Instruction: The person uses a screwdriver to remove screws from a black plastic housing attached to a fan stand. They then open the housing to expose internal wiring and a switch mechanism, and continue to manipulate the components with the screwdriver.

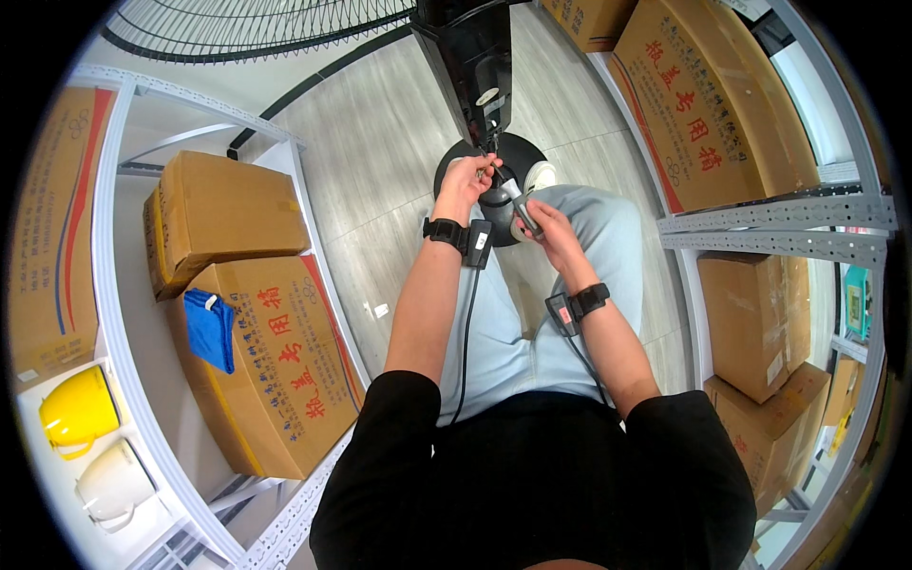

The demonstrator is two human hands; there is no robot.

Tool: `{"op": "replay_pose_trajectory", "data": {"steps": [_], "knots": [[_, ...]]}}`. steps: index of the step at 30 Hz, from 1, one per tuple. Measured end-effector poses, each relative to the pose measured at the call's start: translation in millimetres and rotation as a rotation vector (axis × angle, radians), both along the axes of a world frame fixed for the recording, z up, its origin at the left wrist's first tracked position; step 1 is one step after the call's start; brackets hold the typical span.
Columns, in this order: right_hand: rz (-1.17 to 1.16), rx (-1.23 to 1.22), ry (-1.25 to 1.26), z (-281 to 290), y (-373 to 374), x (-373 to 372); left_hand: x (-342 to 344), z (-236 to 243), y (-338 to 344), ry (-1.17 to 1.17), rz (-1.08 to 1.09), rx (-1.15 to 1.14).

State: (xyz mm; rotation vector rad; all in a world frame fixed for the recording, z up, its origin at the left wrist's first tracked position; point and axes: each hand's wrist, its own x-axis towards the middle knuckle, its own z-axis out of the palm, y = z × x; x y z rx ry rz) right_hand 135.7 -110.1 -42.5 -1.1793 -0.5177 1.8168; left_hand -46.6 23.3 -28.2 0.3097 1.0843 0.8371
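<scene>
- Two hands meet at upper centre of the frame: right hand [549, 228] clamped on a small grey tool [524, 211], left hand [465, 182] pinching thin wires [493, 152] at the black fan column [475, 66].
- Risk: wires may snap if tugged; tool tip may slip off.
- Round fan base [456, 171] sits below on the floor.
</scene>
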Motion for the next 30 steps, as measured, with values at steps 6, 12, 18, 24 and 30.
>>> {"op": "replay_pose_trajectory", "data": {"steps": [6, 12, 18, 24, 30], "knots": [[-0.073, 0.038, -0.095, 17, -13, -4, -16, -13, 4, -0.075, 0.115, -0.012], [-0.071, 0.038, -0.192, 20, -21, 18, 0, 0, 5, -0.106, 0.109, -0.049], [-0.037, 0.051, -0.278, 25, -24, 12, -11, -25, 5, -0.003, 0.130, -0.004], [-0.149, 0.080, -0.309, 25, -13, 30, -4, -18, 6, 0.045, 0.200, -0.044], [-0.124, 0.044, -0.351, 36, 11, 41, 1, -11, 6, -0.053, 0.175, -0.062]]}}
